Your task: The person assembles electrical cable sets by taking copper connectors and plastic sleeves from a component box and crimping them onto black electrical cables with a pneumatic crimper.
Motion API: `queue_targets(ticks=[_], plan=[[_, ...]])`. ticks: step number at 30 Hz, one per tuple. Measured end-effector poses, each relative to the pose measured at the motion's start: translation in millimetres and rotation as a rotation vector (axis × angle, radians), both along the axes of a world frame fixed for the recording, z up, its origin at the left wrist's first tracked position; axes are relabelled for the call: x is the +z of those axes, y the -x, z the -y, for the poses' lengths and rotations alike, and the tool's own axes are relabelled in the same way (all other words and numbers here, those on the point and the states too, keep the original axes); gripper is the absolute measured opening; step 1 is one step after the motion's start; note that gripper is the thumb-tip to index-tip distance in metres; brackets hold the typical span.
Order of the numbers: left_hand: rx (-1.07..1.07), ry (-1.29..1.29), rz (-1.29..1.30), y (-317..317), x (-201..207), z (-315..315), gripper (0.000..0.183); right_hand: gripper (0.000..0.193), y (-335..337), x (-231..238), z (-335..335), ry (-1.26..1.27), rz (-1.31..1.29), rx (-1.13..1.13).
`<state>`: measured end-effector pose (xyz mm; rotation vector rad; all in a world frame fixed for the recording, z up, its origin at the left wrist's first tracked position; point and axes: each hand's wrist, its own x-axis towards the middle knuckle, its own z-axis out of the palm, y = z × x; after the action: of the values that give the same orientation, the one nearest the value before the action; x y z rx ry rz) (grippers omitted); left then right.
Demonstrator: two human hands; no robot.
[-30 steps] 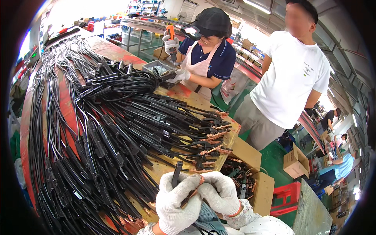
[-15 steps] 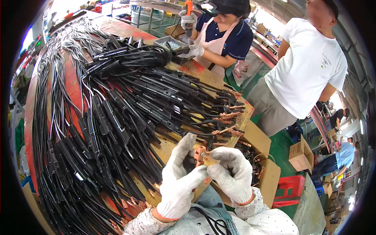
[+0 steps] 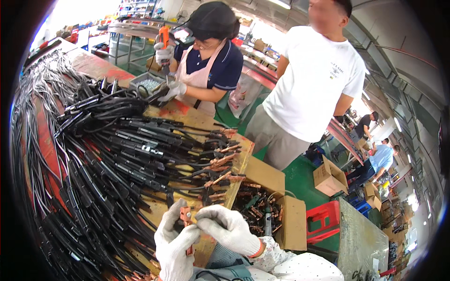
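Observation:
My left hand [image 3: 174, 246], in a white knit glove, is closed around a copper-coloured clamp [image 3: 186, 215] with a dark coil spring. My gloved right hand [image 3: 229, 228] pinches a small brass-coloured piece [image 3: 193, 218] against the clamp's side; its exact shape is mostly covered by the fingertips. Left of and beyond my hands, many black cables [image 3: 136, 145] with black handle-like sleeves lie spread over the table [image 3: 199, 119]. Bare copper clamp ends [image 3: 220, 164] stick out along its right edge.
An open cardboard box [image 3: 293, 225] of copper clamps and a dark-handled tool [image 3: 268, 218] stands by the table's right edge. Beyond are a red plastic stool [image 3: 323, 220] and another carton [image 3: 329, 177]. Across the table a gloved co-worker holds an orange power driver [image 3: 164, 37]; another person [image 3: 316, 84] stands nearby.
The view has swung right and up, so the scene sits further left and more of the clamp box shows. Both hands keep hold at the clamp, the right pinching closer to it.

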<state>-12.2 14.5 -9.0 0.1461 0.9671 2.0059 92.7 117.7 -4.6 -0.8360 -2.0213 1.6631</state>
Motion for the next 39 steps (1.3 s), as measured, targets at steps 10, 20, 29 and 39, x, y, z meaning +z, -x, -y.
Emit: queue_targets(ticks=[10, 20, 29, 39], plan=[[0.059, 0.051, -0.170, -1, 3, -2, 0.077, 0.024, -6, -11, -1, -0.004, -0.007, 0.024], [0.069, 0.006, -0.189, -7, 5, 1, 0.077, 0.024, 3, -78, -16, 0.102, 0.028, -0.084], [0.083, 0.091, -0.219, 2, 17, 2, 0.079, 0.032, 3, -126, -8, -0.522, 0.159, 0.237], [0.064, 0.103, -0.230, -4, 16, 4, 0.081, 0.031, 2, -114, -2, -0.547, 0.173, 0.302]])
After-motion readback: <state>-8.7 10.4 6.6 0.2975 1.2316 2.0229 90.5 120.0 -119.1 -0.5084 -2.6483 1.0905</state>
